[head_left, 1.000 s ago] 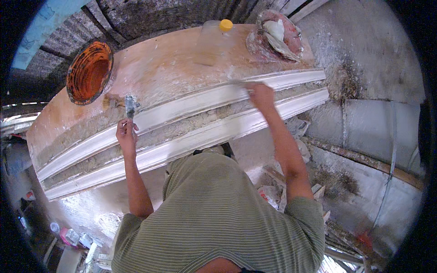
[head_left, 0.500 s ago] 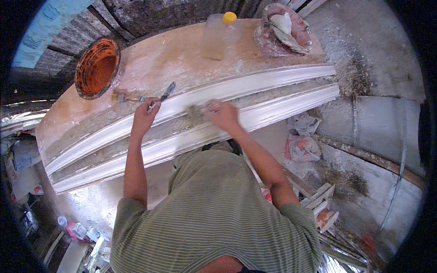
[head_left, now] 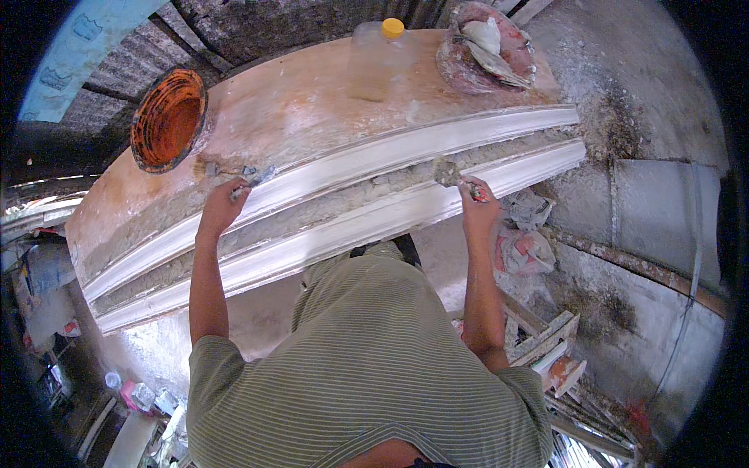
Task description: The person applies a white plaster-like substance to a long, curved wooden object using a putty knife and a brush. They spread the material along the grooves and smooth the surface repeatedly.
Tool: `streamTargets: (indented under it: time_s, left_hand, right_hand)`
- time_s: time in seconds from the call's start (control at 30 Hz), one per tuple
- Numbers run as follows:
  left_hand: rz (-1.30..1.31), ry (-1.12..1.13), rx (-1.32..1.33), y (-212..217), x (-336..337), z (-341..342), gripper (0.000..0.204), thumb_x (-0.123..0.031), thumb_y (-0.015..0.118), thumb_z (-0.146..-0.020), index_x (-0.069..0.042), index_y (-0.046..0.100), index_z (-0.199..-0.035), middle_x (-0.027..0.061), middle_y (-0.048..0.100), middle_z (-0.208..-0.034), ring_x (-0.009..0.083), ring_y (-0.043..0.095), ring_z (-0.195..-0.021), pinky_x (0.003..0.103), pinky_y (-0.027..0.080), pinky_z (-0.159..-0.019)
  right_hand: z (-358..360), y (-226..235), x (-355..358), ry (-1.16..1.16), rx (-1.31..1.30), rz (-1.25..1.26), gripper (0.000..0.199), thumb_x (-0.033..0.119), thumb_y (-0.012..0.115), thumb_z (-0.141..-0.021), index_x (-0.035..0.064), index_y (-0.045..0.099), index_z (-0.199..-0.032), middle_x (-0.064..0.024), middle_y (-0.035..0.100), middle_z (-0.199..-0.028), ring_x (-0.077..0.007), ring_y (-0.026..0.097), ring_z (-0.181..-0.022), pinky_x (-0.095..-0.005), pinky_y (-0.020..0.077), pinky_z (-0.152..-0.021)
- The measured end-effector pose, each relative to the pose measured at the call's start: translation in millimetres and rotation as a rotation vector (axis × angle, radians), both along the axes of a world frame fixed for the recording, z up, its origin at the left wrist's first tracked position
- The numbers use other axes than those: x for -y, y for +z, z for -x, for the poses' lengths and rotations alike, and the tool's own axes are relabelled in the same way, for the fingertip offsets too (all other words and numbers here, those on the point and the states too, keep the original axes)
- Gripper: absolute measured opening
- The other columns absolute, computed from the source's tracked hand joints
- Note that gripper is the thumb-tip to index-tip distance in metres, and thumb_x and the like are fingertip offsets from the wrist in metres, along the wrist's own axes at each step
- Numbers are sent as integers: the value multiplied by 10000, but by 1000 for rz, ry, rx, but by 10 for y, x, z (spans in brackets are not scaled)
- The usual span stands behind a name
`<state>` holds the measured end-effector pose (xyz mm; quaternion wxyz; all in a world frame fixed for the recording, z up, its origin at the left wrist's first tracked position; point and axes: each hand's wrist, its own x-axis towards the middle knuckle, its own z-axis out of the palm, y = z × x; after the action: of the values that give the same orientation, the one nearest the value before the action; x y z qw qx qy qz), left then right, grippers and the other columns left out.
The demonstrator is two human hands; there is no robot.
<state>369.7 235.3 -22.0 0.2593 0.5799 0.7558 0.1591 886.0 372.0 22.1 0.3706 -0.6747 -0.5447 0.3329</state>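
A long white plaster moulding (head_left: 335, 207) lies in two raised strips along a reddish work table (head_left: 312, 101), with a rough grey channel between the strips. My left hand (head_left: 222, 204) grips a small scraper (head_left: 253, 178) at the far strip, near the table's left part. My right hand (head_left: 477, 204) holds a plaster-caked trowel (head_left: 449, 171) with a red handle over the channel, toward the right end. My striped green shirt fills the lower middle of the view.
An orange bowl (head_left: 168, 117) sits at the table's far left. A clear bottle with a yellow cap (head_left: 382, 47) stands at the back, and a plaster-smeared basin (head_left: 488, 43) at the far right corner. Crumpled bags (head_left: 523, 234) and wooden scraps (head_left: 546, 343) lie on the floor to the right.
My right hand has swung from the middle of the moulding out to the right with the trowel. My left hand has shifted slightly right along the far strip.
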Motion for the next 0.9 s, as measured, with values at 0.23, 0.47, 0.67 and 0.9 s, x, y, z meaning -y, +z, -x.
streamTargets:
  time_s: [0.23, 0.47, 0.67, 0.9]
  left_hand:
    - [-78, -100, 47, -25, -143, -63, 255, -255, 678, -903, -61, 682, -1070, 180, 704, -1039, 380, 661, -998, 443, 515, -881]
    - [-103, -93, 246, -314, -823, -1055, 241, -266, 648, -911, -68, 655, -1049, 226, 684, -939, 419, 655, -922, 475, 515, -822]
    - [-142, -16, 178, -432, -1559, -2191, 283, -290, 623, -913, -104, 665, -1122, 216, 696, -1044, 404, 661, -980, 511, 528, -838]
    - [-183, -97, 137, -321, -1584, -2105, 306, -301, 633, -906, -146, 654, -1169, 152, 694, -1112, 390, 662, -999, 491, 538, -839]
  right_hand:
    - [372, -114, -92, 34, -150, 66, 166, 43, 751, -850, 10, 727, -1012, -48, 724, -905, -93, 649, -819, -248, 521, -761]
    - [494, -156, -162, 91, -151, 26, 174, 55, 740, -864, 22, 727, -1034, 18, 654, -785, -38, 534, -639, -215, 438, -557]
    - [461, -105, -56, 36, -173, 86, 201, 44, 733, -847, 10, 717, -1045, -60, 729, -966, -102, 655, -876, -262, 521, -806]
    - [160, -179, 83, -49, -152, 59, 197, 46, 737, -854, 4, 712, -1045, -61, 727, -980, -109, 656, -892, -264, 519, -825]
